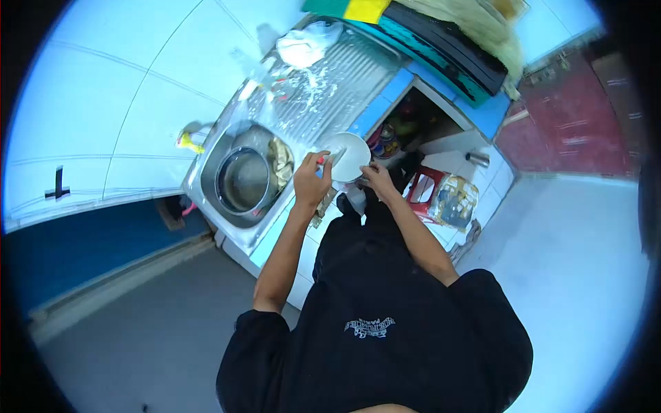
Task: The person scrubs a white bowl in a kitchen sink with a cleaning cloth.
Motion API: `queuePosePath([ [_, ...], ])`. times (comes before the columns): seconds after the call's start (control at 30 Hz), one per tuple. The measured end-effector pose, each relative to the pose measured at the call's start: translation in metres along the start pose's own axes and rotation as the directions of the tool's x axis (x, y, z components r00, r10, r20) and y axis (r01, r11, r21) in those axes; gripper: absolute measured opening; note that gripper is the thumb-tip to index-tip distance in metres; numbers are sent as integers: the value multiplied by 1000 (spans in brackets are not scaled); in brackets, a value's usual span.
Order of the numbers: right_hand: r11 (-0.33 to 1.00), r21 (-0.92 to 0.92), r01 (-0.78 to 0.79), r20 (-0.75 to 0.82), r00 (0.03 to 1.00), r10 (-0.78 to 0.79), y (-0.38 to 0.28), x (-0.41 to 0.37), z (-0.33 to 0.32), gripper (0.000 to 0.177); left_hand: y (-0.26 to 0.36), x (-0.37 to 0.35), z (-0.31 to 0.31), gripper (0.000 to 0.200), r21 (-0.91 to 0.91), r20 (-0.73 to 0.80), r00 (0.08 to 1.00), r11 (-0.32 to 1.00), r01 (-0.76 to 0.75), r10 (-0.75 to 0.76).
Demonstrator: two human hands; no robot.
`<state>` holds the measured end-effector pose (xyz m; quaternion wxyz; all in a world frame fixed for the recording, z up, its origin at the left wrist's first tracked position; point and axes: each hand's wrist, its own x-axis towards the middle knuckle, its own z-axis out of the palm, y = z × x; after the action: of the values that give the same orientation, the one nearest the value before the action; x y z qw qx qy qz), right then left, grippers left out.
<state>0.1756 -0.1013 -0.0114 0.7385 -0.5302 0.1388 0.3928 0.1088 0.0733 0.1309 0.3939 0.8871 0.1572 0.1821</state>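
A round white bowl [352, 157] is held in front of my body, beside the ridged metal drainboard. My left hand [313, 180] is closed at the bowl's left side, around a small pale item with a red part; its exact shape is too small to tell. With the fingers of my right hand [378, 179] I pinch the bowl's lower right rim. Left of my hands is a steel sink [206, 180], in which a round metal pot [243, 180] holds cloudy liquid. A beige cloth [280, 162] lies at the sink's right edge.
On the drainboard [330, 86] are suds and a white plastic bag [309, 43]. A yellow bottle [190, 142] stands by the tiled wall. To the right are a red stool [421, 193] and a metal cup [477, 159]. Below the counter is an opening with several items inside.
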Motion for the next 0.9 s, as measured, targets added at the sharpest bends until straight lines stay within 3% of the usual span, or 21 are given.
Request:
queuePosePath([
  [0.17, 999, 40, 15, -119, 993, -10, -2, -41, -11, 55, 30, 1, 3, 12, -144, 93, 995, 990, -11, 24],
  [0.5, 964, 210, 164, -238, 965, -113, -13, -135, -82, 51, 118, -37, 63, 12, -209, 218, 960, 969, -130, 176],
  [0.57, 955, 212, 210, -295, 945, -142, -13, -153, -104, 52, 135, -47, 77, 13, -254, 282, 952, 966, -43, 116],
  [0.7, 950, 199, 240, -341, 926, -162, -21, -192, -155, 53, 172, -65, 109, 11, -230, 234, 942, 955, -188, 242],
  [0.9, 936, 227, 268, -438, 887, -148, -36, -240, -211, 54, 224, -79, 142, 11, -262, 235, 918, 930, -257, 320],
])
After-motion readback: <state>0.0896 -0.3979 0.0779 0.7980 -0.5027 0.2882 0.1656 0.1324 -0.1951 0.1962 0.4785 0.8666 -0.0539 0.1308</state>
